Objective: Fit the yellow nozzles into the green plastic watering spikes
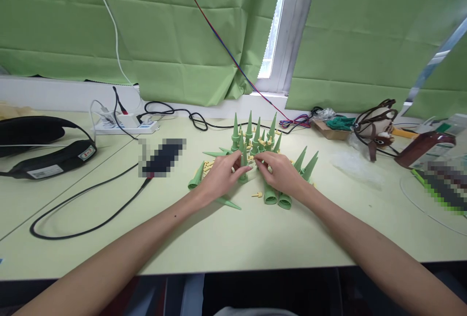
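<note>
My left hand (221, 175) is closed around an upright green plastic cone spike (244, 161) at the middle of the table. Just right of it, my right hand (280, 170) pinches a small pale yellow plastic piece (251, 159), partly covered by the fingers. Behind both hands stand several green spikes (250, 131) with yellow pieces among them. Hollow green cones (270, 198) lie beneath my right hand, open ends toward me. Another cone (197, 176) and a pile of yellow pieces (207, 166) are left of my left hand. One yellow valve-like piece (257, 194) lies alone in front.
At left are a dark blurred device (162, 158) on a looped black cable, a power strip (126, 126) and a black strap-like item (54, 160). Rightward lie clear plastic (359, 165), a cardboard box (330, 130) and a red-brown bottle (425, 149). Green curtains (175, 39) hang behind.
</note>
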